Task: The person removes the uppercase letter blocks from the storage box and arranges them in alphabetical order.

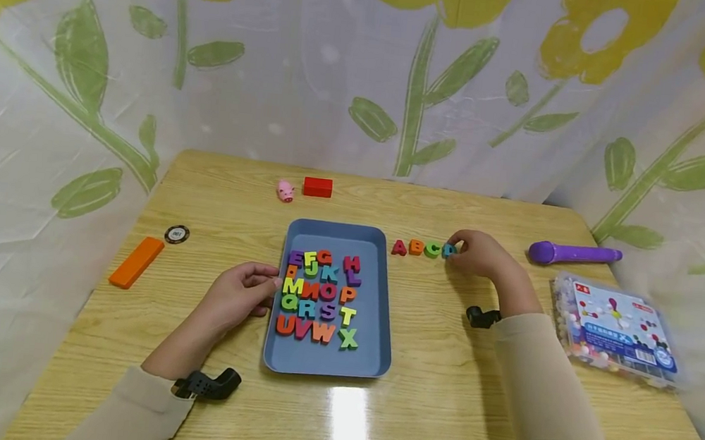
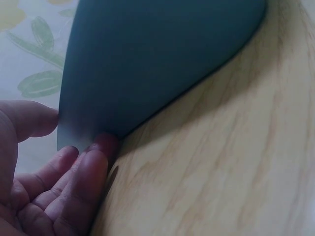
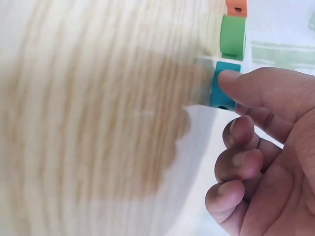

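Observation:
A blue-grey tray holds several rows of colourful letters, among them a purple E, a yellow M and a green X. My left hand grips the tray's left side, thumb at the rim and fingers against the outer wall. To the right of the tray stand a red A, an orange B and a green C in a row. At the row's right end, my right hand pinches a teal letter D between thumb and forefinger, its other fingers loosely curled.
Behind the tray are a pink toy pig and a red block. An orange block and a round chip lie at left. On the right are a purple microphone-shaped toy and a clear plastic case. Patterned curtains border the table.

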Motion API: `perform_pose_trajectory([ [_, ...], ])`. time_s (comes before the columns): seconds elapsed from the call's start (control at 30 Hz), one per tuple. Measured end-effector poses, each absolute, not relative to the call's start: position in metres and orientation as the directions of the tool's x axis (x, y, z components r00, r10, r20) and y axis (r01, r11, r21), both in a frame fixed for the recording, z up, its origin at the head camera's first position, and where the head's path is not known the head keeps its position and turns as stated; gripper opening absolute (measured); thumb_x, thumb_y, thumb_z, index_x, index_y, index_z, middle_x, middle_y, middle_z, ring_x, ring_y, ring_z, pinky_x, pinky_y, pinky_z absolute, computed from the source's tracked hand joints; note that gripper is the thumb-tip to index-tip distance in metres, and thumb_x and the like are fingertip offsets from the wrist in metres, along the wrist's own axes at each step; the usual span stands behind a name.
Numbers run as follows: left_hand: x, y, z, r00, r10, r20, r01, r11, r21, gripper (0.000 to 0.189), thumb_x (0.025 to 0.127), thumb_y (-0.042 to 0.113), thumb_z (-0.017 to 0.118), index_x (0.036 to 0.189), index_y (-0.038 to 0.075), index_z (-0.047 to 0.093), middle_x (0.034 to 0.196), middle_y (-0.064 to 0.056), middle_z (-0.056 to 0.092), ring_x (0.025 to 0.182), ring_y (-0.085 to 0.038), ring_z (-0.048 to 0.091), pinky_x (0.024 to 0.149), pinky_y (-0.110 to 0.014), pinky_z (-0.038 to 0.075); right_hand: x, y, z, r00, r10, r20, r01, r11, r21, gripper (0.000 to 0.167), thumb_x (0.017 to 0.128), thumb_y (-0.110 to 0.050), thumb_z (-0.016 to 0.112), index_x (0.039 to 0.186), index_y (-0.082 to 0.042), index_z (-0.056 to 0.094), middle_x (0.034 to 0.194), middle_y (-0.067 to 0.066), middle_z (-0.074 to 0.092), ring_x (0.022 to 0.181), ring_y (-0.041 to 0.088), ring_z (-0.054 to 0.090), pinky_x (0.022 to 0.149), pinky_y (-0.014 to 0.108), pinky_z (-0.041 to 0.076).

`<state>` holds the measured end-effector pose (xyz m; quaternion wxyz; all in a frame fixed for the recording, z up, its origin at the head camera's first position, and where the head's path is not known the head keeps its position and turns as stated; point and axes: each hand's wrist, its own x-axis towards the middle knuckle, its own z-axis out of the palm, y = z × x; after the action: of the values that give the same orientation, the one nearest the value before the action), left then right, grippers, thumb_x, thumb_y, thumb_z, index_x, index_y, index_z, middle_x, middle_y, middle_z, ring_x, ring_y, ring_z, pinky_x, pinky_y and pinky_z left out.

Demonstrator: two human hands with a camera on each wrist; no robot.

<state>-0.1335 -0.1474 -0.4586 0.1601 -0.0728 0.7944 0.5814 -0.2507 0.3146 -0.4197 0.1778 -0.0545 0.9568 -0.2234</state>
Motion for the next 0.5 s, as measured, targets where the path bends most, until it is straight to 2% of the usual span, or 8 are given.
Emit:
perform_pose_trajectory([
  [0.33,-0.1322,-0.1506,-0.4609,-0.942,0.075,-0.326,-0.291,0.299,0.909,0.046,0.107,0.031,0.072,0.144,0.005,0.065,0.123,-0.015,0.074,0.091,-0.015,0.073,0.075,-0.029,0.063,-0.2505,0.319,-0.4285,-0.926,-0.189,-0.328,0.018,0.844,-0.536,0.031,0.107,-0.016,0.068,0.135,-0.005,0.064,0.099,0.012,0.063,0.086,0.025,0.056,0.075,0.035,0.048],
  [0.5,-0.1355,-0.1488,-0.4623,-0.942,0.093,-0.324,-0.285,0.29,0.914,0.048,0.107,0.032,0.072,0.145,0.005,0.064,0.126,-0.016,0.074,0.092,-0.015,0.074,0.077,-0.029,0.064,-0.2459,0.3194,-0.4188,-0.925,-0.2,-0.323,-0.009,0.861,-0.508,0.047,0.105,-0.017,0.071,0.148,-0.003,0.058,0.104,0.015,0.063,0.088,0.026,0.058,0.077,0.038,0.05],
])
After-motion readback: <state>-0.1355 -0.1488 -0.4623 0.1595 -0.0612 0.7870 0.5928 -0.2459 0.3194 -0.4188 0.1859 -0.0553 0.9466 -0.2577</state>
